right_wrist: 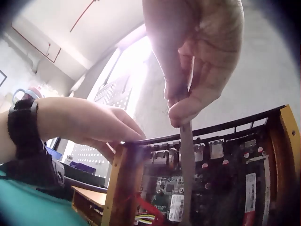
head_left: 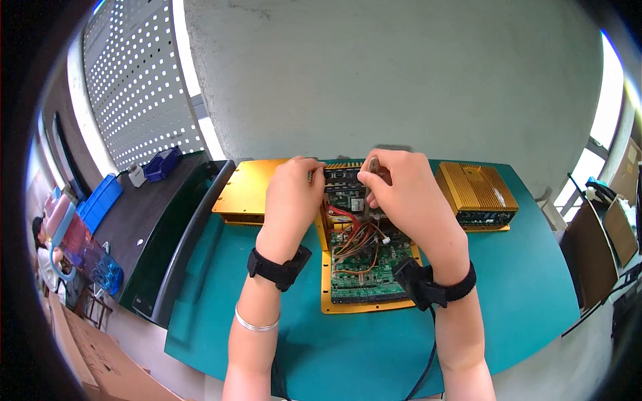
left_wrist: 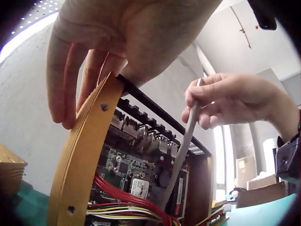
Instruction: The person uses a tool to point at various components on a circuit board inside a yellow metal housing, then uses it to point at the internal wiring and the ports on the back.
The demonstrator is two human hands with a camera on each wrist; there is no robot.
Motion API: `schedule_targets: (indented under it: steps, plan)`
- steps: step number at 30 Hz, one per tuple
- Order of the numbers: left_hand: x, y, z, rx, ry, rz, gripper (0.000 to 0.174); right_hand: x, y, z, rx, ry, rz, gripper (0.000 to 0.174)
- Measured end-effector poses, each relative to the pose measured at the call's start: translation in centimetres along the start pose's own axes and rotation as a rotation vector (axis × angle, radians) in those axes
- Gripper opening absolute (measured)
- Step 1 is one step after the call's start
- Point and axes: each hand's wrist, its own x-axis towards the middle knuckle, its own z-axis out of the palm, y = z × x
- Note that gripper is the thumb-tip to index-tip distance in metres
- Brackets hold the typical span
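Observation:
An opened gold computer case [head_left: 326, 281] stands on the teal table, its upright part exposing circuit boards, ports and bundled wires [head_left: 358, 240]. My left hand [head_left: 294, 190] grips the upper left corner of that upright part, fingers over the outside of its gold side wall [left_wrist: 87, 155]. With thumb and fingers, my right hand [head_left: 404, 177] pinches the top of a long, flat grey tool [right_wrist: 187, 160]. This tool points down into the case, in front of the board with the white label [left_wrist: 140, 187]. Its lower tip is hidden by red cables [left_wrist: 127, 194] in the left wrist view.
Gold cases stand to the left [head_left: 251, 190] and right [head_left: 476, 190] on the teal table [head_left: 267, 334]. A grey wall [head_left: 394, 80] rises behind. Left of the table is a dark bench [head_left: 144, 220] with blue bins [head_left: 162, 164]. A black cable [head_left: 428, 361] trails from the right wrist.

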Motion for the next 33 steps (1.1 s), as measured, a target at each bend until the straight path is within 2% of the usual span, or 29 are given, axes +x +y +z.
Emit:
schedule_targets:
  steps: [4, 7, 10, 12, 17, 19, 20, 26, 28, 29, 30, 32, 33]
  plan:
    - [0.0, 0.3, -0.3, 0.019, 0.009, -0.011, 0.015, -0.2, -0.5, -1.1, -0.015, 0.048, 0.038, 0.015]
    - [-0.1, -0.1, -0.1, 0.055, 0.011, 0.069, 0.017, -0.8, -1.1, -2.1, -0.186, 0.077, 0.098, 0.015]
    - [0.0, -0.1, -0.1, 0.08, -0.009, 0.053, 0.017, -0.9, -0.7, -2.6, -0.109, 0.05, 0.093, 0.017]
    - [0.0, 0.0, 0.0, 0.075, -0.009, 0.038, 0.017, -0.5, -0.1, -2.6, -0.158, -0.066, 0.174, 0.016]
    - [-0.3, 0.5, -0.1, 0.114, 0.016, 0.064, 0.016, -0.7, 0.2, -2.3, -0.146, -0.056, 0.107, 0.016]
    - [-0.2, 0.3, 0.0, 0.118, 0.024, 0.077, 0.016, -1.0, 0.2, -2.1, -0.171, 0.073, 0.049, 0.017]
    - [-0.2, 0.2, 0.1, 0.118, 0.031, 0.09, 0.016, -0.9, 0.3, -2.1, -0.172, 0.075, 0.048, 0.017]
    - [-0.3, 0.4, 0.0, 0.097, 0.039, 0.063, 0.015, -0.7, 1.3, -3.1, -0.238, -0.015, 0.202, 0.016]
    - [-0.3, 0.4, 0.1, 0.111, 0.043, 0.072, 0.015, -0.8, 0.2, -3.7, -0.372, 0.082, 0.269, 0.016]
    - [-0.3, 0.4, 0.1, 0.128, 0.053, 0.08, 0.015, -0.8, -0.6, -4.5, -0.233, 0.034, 0.405, 0.017]
    - [-0.2, 0.3, 0.2, 0.128, 0.055, 0.081, 0.015, -0.8, -0.6, -4.6, -0.235, 0.035, 0.403, 0.017]
    - [-0.2, 0.1, 0.4, 0.158, 0.052, 0.077, 0.014, -1.2, -0.4, -4.9, -0.355, 0.143, 0.133, 0.018]
    - [-0.2, 0.3, 0.2, 0.159, 0.054, 0.074, 0.014, -1.1, -1.0, -5.1, -0.354, 0.14, 0.13, 0.018]
